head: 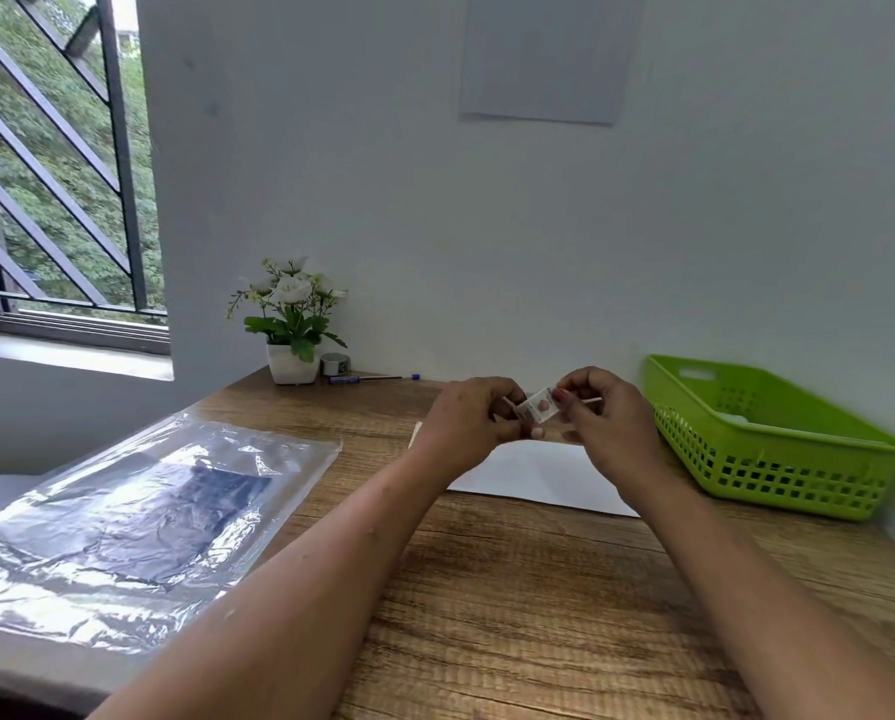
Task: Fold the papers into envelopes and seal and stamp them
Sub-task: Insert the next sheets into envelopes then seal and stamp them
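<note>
We seem to be at the stamping step. Our left hand (474,423) and right hand (604,423) both pinch a small stamp (538,406) (reddish picture, blurred) above the white paper (539,472) on the table (513,589). The stamp is not yet stuck down, and we cannot tell whether the paper is folded or sealed.

On the wooden table (513,615): clear plastic sleeve (123,511) left, green plastic basket (798,485) right, white paper sheet (539,475) between them
</note>
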